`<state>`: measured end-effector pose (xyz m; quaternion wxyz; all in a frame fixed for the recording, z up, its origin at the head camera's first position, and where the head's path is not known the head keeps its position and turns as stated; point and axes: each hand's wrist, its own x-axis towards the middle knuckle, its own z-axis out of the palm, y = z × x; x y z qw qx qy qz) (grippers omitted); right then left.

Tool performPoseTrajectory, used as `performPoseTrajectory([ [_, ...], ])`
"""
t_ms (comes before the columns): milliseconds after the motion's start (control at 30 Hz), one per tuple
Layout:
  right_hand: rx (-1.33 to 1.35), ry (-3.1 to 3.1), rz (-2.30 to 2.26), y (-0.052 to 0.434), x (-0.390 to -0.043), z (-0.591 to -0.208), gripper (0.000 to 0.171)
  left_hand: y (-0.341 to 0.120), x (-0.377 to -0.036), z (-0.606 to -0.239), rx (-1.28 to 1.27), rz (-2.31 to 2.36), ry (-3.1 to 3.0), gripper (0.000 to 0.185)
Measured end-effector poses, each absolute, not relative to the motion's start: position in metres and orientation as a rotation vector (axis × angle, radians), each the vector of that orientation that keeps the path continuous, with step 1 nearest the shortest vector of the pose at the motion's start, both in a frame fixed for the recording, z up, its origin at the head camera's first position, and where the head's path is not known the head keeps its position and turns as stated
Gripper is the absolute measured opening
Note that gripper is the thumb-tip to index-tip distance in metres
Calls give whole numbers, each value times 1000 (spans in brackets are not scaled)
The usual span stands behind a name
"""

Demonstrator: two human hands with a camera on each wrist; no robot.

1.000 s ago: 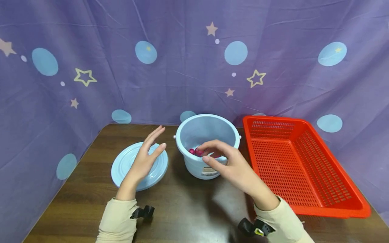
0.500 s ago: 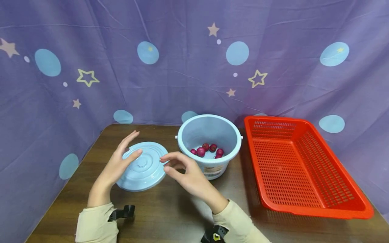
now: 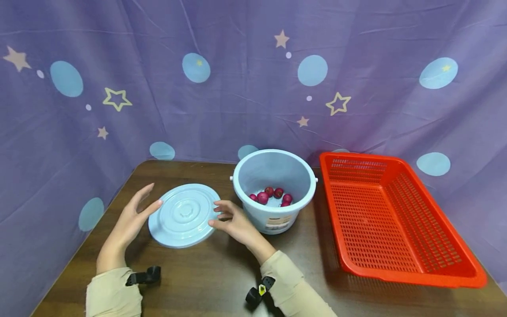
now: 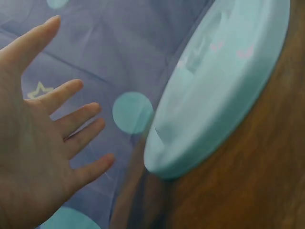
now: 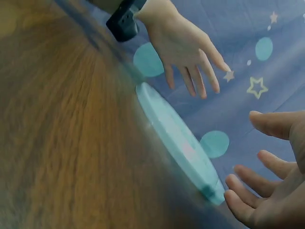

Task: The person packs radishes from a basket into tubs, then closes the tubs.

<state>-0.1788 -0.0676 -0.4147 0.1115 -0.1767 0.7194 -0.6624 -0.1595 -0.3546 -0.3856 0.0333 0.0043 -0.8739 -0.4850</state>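
Lid (image 3: 185, 215) lies flat on the table (image 3: 222, 273), left of the open bucket (image 3: 274, 190). It looks like thin rigid plastic: light, stiff, smooth, likely slippery, so I judge opposite rim edges the best hold. My left hand (image 3: 130, 216) is spread at its left rim, holding nothing. My right hand (image 3: 233, 220), fingers relaxed, touches the right rim.

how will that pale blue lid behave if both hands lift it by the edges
The lid looks like thin moulded plastic, so probably stiff and light for its width. Its glossy rim may be a bit slippery under the left hand and right hand, which flank it with open fingers. Flat and round, it seems unlikely to tip, though on edge it could roll.
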Motion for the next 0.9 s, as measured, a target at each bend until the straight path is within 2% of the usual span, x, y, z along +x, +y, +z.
performPoseTrajectory([
  [367, -565, 2310, -1703, -68, -193, -434, 71, -368, -160, -408, 152, -1520, -2845, 85],
  [900, -570, 2503, -1324, -77, -210, -435, 94, -382, -153, -425, 159, -1509, -2950, 94],
])
